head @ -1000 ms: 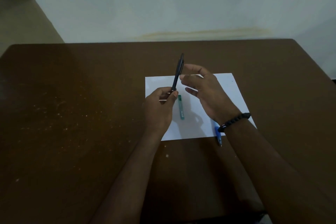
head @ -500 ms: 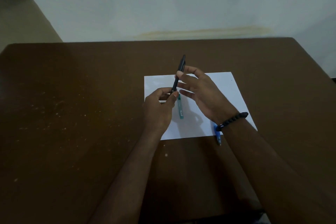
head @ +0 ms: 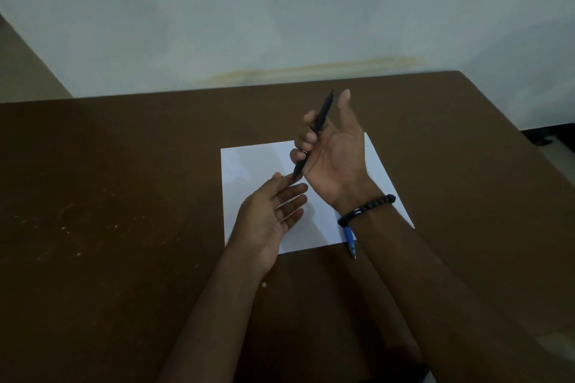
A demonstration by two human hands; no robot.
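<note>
A black pen [head: 317, 129] stands tilted above a white sheet of paper [head: 249, 171] on the brown table [head: 109, 227]. My right hand [head: 334, 152], palm turned up, grips the pen with curled fingers; a black bead bracelet sits on its wrist. My left hand [head: 270, 214] hovers just below the pen's lower tip with fingers straight and holds nothing. A blue pen [head: 351, 242] lies at the paper's near right edge, partly under my right wrist. The green pen seen before is hidden by my left hand.
The table's far edge meets a pale wall [head: 280, 9]. Small light specks are scattered on the left part of the table. At the far right, beyond the table edge, floor and a dark object [head: 550, 137] show.
The black pen passed from my left hand to my right. My right hand turned palm up and closed on it; my left hand let go, opened, and now covers the green pen.
</note>
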